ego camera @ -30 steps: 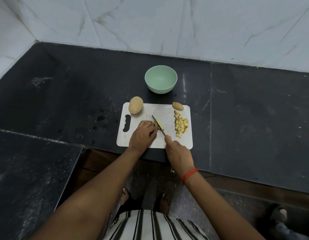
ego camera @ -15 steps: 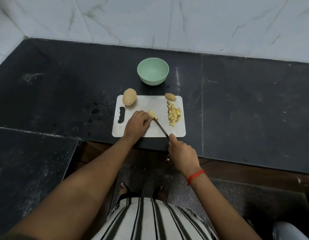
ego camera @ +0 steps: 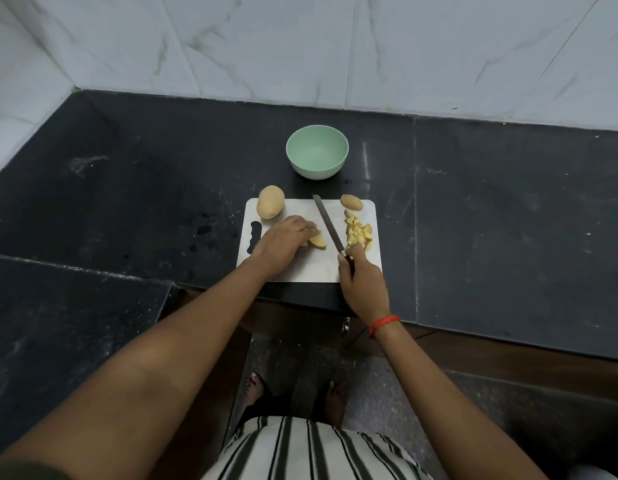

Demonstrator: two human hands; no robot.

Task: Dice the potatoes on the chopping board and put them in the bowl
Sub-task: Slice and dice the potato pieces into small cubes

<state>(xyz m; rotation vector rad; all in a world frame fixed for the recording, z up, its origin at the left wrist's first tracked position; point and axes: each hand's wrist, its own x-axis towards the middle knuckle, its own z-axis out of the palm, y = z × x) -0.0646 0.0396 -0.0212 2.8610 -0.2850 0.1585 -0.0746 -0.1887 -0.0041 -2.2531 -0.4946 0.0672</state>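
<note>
Yellow diced pile (ego camera: 359,233) at 3 o'clock on white plastic board (ego camera: 300,268); mint-green round bowl (ego camera: 317,151) unfilled. Left hand (ego camera: 283,242) pins potato wedge (ego camera: 318,241), right hand (ego camera: 363,282) grips steel knife (ego camera: 328,223); two brown potatoes (ego camera: 270,201) wait.

Single head-worn view, looking steeply down, near the counter (ego camera: 508,209)

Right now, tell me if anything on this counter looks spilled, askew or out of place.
Nothing is spilled or damaged. The one oddity: the whole potato sits at the far left corner of the chopping board, overhanging its edge onto the counter. The diced pieces lie heaped on the board.
</note>
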